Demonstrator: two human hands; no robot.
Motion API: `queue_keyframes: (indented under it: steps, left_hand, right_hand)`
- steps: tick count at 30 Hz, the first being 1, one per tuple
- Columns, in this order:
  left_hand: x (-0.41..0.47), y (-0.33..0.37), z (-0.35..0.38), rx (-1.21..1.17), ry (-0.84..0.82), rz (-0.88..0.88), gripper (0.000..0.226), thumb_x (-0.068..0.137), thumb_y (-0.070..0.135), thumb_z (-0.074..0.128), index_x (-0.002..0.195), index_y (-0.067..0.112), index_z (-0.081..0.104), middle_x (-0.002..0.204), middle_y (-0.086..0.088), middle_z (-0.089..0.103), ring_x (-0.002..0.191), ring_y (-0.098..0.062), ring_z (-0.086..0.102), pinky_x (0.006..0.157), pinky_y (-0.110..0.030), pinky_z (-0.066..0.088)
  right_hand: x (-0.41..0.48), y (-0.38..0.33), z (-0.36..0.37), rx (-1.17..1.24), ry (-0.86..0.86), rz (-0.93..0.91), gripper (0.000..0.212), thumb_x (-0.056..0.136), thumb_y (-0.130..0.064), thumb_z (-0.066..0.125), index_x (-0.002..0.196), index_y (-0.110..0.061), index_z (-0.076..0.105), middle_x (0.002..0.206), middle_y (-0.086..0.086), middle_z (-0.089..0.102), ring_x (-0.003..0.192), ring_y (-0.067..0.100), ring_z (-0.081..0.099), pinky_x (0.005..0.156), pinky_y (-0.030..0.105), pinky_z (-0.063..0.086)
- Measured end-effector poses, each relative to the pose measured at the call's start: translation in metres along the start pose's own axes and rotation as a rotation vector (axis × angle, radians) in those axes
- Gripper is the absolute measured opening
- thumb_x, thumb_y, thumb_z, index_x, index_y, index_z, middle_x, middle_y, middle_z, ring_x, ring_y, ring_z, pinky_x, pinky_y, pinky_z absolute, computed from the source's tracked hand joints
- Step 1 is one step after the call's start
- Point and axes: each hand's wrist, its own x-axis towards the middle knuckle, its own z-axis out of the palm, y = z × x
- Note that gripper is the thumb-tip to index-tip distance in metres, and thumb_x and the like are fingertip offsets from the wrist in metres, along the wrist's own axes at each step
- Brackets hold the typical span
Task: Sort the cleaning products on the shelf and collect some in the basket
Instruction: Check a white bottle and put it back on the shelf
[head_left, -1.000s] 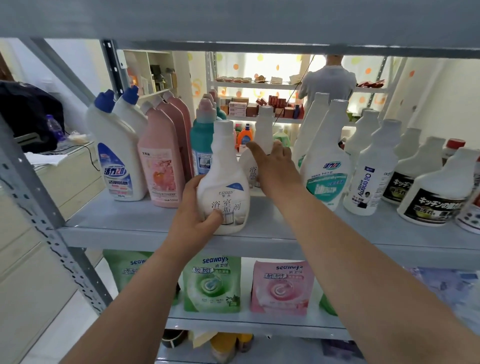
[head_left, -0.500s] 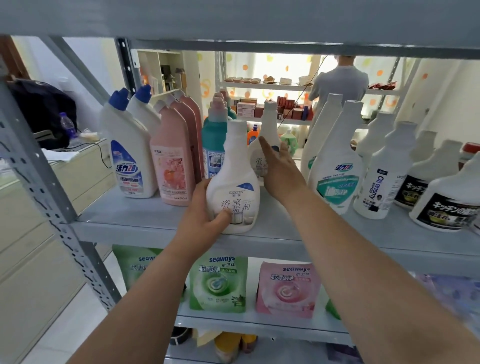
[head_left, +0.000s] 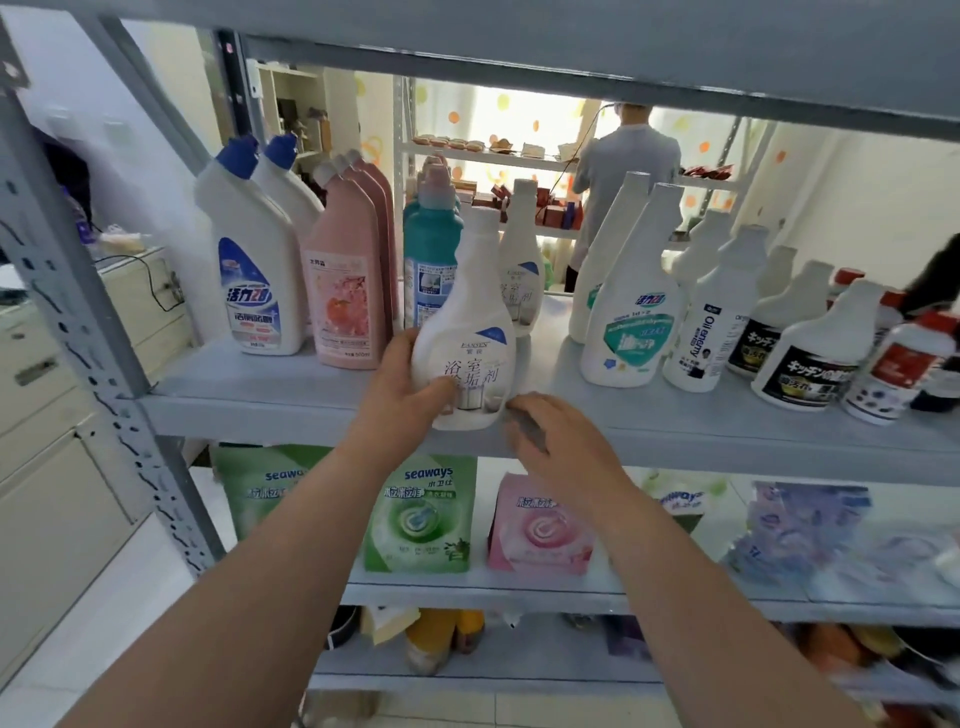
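At the front edge of the grey metal shelf (head_left: 701, 423), sorting looks underway: the white pear-shaped plastic bottle (head_left: 467, 332) stands upright and probably next needs a firm lift off it. The left hand (head_left: 408, 387) grips its lower body; the right hand (head_left: 556, 441), fingers loosely spread, hovers just beside its base, holding nothing.

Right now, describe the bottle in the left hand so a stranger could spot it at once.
On the grey shelf with upright bottles, look at the front edge, just in front of the teal bottle. The left hand grips a white pear-shaped bottle with large dark characters; its twin stands behind, untouched.
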Motion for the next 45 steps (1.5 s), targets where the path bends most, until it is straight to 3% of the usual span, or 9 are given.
queue_keyframes:
  steps: [6,11,16,22,27,32,37,42,45]
  left_hand:
    - [-0.09,0.006,-0.006,-0.07,-0.16,-0.054,0.046,0.076,0.044,0.067,0.113,0.063,0.047,0.104,0.025,0.066,0.088,0.001,0.068,0.062,-0.019,0.057]
    - [-0.171,-0.017,-0.014,-0.192,-0.251,-0.185,0.05,0.082,0.04,0.064,0.122,0.066,0.046,0.106,0.023,0.066,0.088,-0.008,0.07,0.066,-0.031,0.063]
    - [-0.229,-0.047,-0.003,-0.44,0.048,-0.67,0.029,0.085,0.036,0.05,0.104,0.044,0.07,0.103,-0.005,0.075,0.088,-0.026,0.071,0.075,-0.054,0.059]
    - [-0.282,-0.041,0.012,-0.839,-0.211,-1.125,0.033,0.084,0.032,0.057,0.107,0.008,0.058,0.079,-0.013,0.058,0.061,-0.028,0.06,0.045,-0.026,0.04]
    - [-0.318,-0.034,0.041,-0.673,-0.47,-0.963,0.074,0.089,0.074,0.053,0.13,0.012,0.059,0.103,-0.018,0.068,0.09,-0.036,0.07,0.046,-0.031,0.051]
    - [-0.344,-0.027,0.074,-0.293,-0.571,-0.631,0.089,0.067,0.055,0.081,0.146,0.035,0.045,0.128,0.005,0.065,0.118,-0.019,0.063,0.099,-0.048,0.056]
    - [-0.364,-0.015,0.118,-0.023,-0.64,-0.296,0.111,0.072,0.011,0.083,0.155,0.052,0.023,0.14,0.014,0.048,0.12,-0.003,0.056,0.08,-0.029,0.062]
    - [-0.398,-0.01,0.169,0.259,-0.461,-0.232,0.123,0.055,0.035,0.09,0.149,0.062,0.015,0.142,0.022,0.026,0.12,0.025,0.034,0.077,0.004,0.043]
    - [-0.415,-0.01,0.192,0.227,-0.363,-0.223,0.105,0.059,0.028,0.083,0.144,0.056,0.029,0.133,0.024,0.042,0.123,0.013,0.045,0.079,-0.004,0.049]
  right_hand:
    - [-0.071,-0.044,0.004,0.847,0.013,0.151,0.037,0.089,-0.051,0.069,0.12,-0.063,0.056,0.123,-0.019,0.071,0.113,0.005,0.068,0.086,0.023,0.057]
    - [-0.138,-0.057,0.039,0.967,0.006,0.232,0.036,0.084,-0.043,0.077,0.116,-0.051,0.064,0.121,-0.005,0.074,0.111,0.017,0.071,0.086,0.03,0.059]
    - [-0.189,-0.068,0.066,1.079,-0.122,0.375,0.028,0.088,-0.045,0.072,0.115,-0.037,0.071,0.117,0.002,0.075,0.107,0.019,0.071,0.086,0.033,0.059]
    - [-0.214,-0.067,0.074,1.171,-0.356,0.658,0.062,0.086,-0.062,0.062,0.13,-0.017,0.059,0.132,0.017,0.066,0.119,0.033,0.065,0.097,0.046,0.055]
    - [-0.25,-0.034,0.069,1.284,-0.384,0.677,0.071,0.071,-0.051,0.071,0.131,-0.015,0.056,0.116,0.012,0.064,0.103,0.028,0.062,0.088,0.046,0.045]
    - [-0.296,0.006,0.041,1.098,-0.445,0.402,0.088,0.063,-0.03,0.084,0.141,-0.032,0.043,0.128,-0.001,0.063,0.121,0.018,0.064,0.094,0.041,0.059]
    - [-0.336,0.033,0.007,0.874,-0.404,0.27,0.081,0.059,-0.034,0.085,0.132,-0.041,0.049,0.12,-0.01,0.064,0.114,0.015,0.066,0.094,0.046,0.06]
    - [-0.369,0.057,-0.017,0.914,-0.344,0.235,0.065,0.057,-0.035,0.084,0.11,-0.057,0.053,0.119,-0.016,0.063,0.116,0.018,0.065,0.095,0.05,0.058]
    - [-0.383,0.066,-0.024,0.926,-0.295,0.254,0.065,0.06,-0.044,0.086,0.114,-0.056,0.053,0.115,-0.022,0.065,0.111,0.009,0.067,0.09,0.04,0.06]
